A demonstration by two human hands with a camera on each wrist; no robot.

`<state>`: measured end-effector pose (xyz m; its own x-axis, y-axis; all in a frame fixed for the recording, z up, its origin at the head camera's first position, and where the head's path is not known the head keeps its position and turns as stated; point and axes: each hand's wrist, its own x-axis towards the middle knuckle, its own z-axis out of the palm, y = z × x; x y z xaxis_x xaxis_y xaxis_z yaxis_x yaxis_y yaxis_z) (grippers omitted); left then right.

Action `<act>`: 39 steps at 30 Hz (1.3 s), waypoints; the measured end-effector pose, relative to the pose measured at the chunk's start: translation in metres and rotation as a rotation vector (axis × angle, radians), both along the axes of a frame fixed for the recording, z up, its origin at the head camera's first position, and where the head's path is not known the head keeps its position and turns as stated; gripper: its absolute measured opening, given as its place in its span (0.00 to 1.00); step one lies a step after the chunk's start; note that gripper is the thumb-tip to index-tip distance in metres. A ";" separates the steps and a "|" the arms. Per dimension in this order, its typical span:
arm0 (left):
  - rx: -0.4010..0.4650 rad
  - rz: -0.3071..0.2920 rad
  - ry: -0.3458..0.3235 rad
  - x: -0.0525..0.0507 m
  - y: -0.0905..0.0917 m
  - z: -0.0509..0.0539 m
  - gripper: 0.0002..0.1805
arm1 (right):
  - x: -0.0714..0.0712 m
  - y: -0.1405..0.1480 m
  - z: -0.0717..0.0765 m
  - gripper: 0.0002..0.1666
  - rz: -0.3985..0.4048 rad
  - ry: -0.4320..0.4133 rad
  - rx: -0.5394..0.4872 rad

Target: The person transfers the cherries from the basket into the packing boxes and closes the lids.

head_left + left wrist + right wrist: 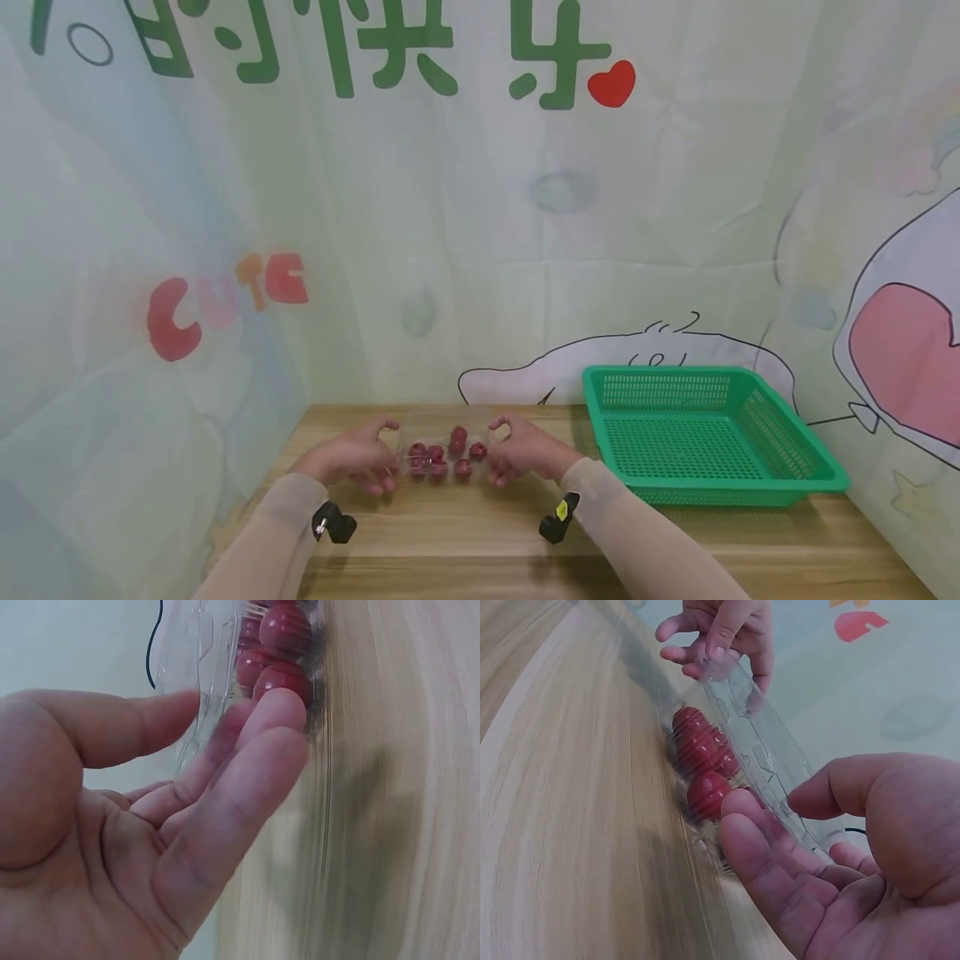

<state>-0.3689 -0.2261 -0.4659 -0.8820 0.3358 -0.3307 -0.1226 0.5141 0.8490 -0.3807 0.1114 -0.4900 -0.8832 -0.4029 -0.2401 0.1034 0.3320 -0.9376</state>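
Observation:
A clear plastic box (448, 477) with several round red fruits (437, 468) inside lies low over the table's back part. At its left end is my left hand (358, 457), thumb at the rim and fingers along the side. My right hand (528, 454) holds the opposite end in a similar way. In the left wrist view the left thumb (169, 724) meets the clear rim close to the fruits (285, 634). From the right wrist, the right fingers (754, 851) curve beside the box wall. Whether the box touches the wood cannot be told.
A green plastic basket (712, 483) with a perforated bottom stands right of my right hand. The wooden table (420, 529) ends at a printed cloth backdrop (450, 250). Small black devices (341, 527) sit on both wrists.

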 end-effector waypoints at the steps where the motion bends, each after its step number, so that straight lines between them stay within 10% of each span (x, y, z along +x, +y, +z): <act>1: -0.001 0.003 0.000 0.000 0.001 0.000 0.51 | -0.001 0.000 0.000 0.39 0.000 -0.006 -0.007; 29: -0.029 0.167 0.024 -0.009 0.015 -0.008 0.55 | -0.006 -0.007 -0.005 0.41 -0.086 -0.018 -0.063; 39: -0.024 0.130 0.018 -0.003 0.001 -0.013 0.50 | -0.008 -0.010 -0.009 0.39 -0.066 0.043 0.025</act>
